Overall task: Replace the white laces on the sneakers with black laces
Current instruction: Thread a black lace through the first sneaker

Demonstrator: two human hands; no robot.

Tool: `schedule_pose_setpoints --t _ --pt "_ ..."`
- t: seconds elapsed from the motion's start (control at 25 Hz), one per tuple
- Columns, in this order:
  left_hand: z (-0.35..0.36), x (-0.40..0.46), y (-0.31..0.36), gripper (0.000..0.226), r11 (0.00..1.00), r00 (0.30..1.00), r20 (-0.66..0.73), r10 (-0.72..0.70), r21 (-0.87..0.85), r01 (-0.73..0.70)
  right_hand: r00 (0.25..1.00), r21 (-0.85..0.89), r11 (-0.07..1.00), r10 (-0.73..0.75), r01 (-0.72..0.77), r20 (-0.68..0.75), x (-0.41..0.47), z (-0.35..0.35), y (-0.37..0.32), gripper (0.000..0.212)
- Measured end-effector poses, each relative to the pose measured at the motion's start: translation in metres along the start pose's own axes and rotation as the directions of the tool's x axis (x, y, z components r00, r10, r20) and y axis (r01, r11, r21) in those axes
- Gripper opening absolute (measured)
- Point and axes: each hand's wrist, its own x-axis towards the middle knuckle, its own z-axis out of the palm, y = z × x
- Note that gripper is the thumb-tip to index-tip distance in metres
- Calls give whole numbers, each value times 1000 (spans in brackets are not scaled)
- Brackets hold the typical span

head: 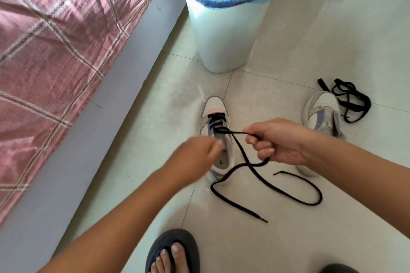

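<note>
Your sandalled foot (172,252) sits at the bottom edge, on the tiled floor (277,239). Above it, your left hand (195,157) rests at the near sneaker (216,137), fingertips at the tongue (too blurred to tell how far they curl or whether they hold anything). Your right hand (277,139) has its fingers curled round the black lace (250,168), which runs taut from the eyelets; both loose ends trail across the tiles. Three or four rows are threaded. To the right, the second sneaker (321,115) stands unlaced, a spare lace (350,99) bunched just beside its toe. Beyond stand a lined bin (226,29) and a bed (55,51).
</note>
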Motion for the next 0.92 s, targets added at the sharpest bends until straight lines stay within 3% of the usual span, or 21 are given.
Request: schedule_pose_setpoints --t 0.08,0.16,0.24,0.4,0.48,0.56,0.64,0.68,0.76,0.84,0.92 --pt "1 37 -20 29 989 988 -141 -56 125 74 999 -156 987 31 -34 -26 -4 -4 8 9" --pt "11 67 -28 29 971 996 -81 -21 235 39 999 -277 960 34 -44 -39 -6 -5 16 9" --pt "25 87 -30 33 944 1000 3 1 330 -2 998 -311 950 19 -37 -61 -5 -6 21 13" --pt "31 98 -34 22 863 982 -122 145 501 -65 996 -265 963 22 -43 -82 -2 -11 26 17" --pt "30 92 -41 18 902 969 -157 189 417 -108 996 -251 967 15 -38 -92 -1 -16 27 15" --pt "28 80 -46 14 982 972 -182 148 140 -123 993 -211 977 -7 -18 -119 3 -25 27 13" --pt "24 62 -46 9 981 979 -165 118 -131 -140 989 -143 990 -21 0 -144 7 -35 22 13" --pt "22 51 -44 9 968 980 -144 138 -189 -164 989 -108 994 -18 2 -146 10 -40 19 13" --pt "23 27 -42 12 945 949 -118 292 -118 -305 992 -28 1000 -9 6 -129 15 -48 12 12" --pt "30 1 -39 20 866 866 -30 499 43 -498 994 21 1000 -19 21 -106 20 -55 1 17" --pt "35 -22 -39 28 805 812 71 580 107 -584 995 25 999 -39 41 -88 23 -64 -12 24"
